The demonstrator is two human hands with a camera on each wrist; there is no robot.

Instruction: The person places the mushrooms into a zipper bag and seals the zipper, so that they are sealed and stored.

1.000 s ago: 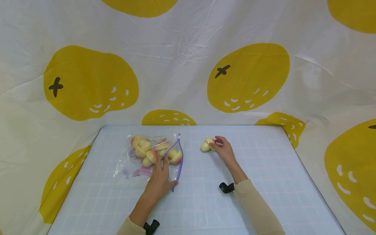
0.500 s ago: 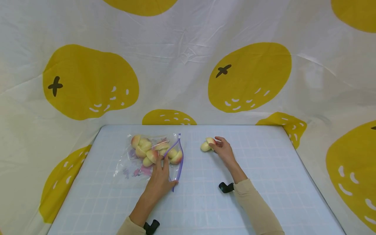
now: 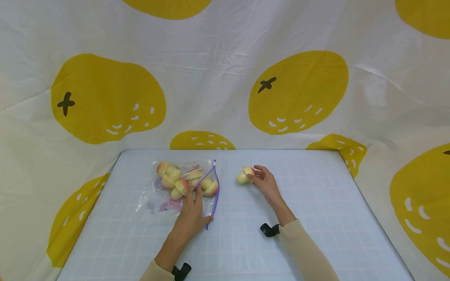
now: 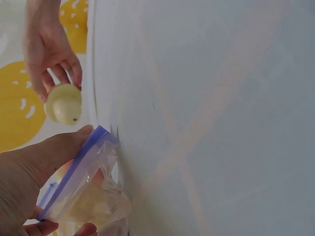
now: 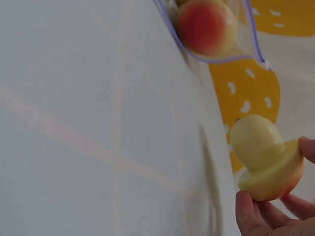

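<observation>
My right hand (image 3: 266, 183) pinches a mushroom (image 3: 245, 175) with a pale yellow stem and a red-tinged cap. Its thumb and fingers grip the cap (image 5: 275, 179), and the rounded stem points left toward the bag. To the left lies a clear zip bag (image 3: 145, 199) with a purple zip edge; its mouth gapes to the right. Several similar mushrooms (image 3: 168, 175) are inside it. My left hand (image 3: 190, 218) holds the bag at its mouth, the thumb (image 4: 64, 147) against the purple edge and fingers on the other side, partly hidden in the left wrist view.
The table (image 3: 299, 164) has a pale blue checked cover. Behind it hangs a white cloth (image 3: 225, 105) with large yellow fruit shapes. A black wrist camera (image 3: 269, 230) juts out by the right sleeve, another black one (image 3: 181, 271) by the left.
The right hand has moved slightly left and toward me, carrying the mushroom a little closer to the bag. The left hand and the bag have stayed put.
</observation>
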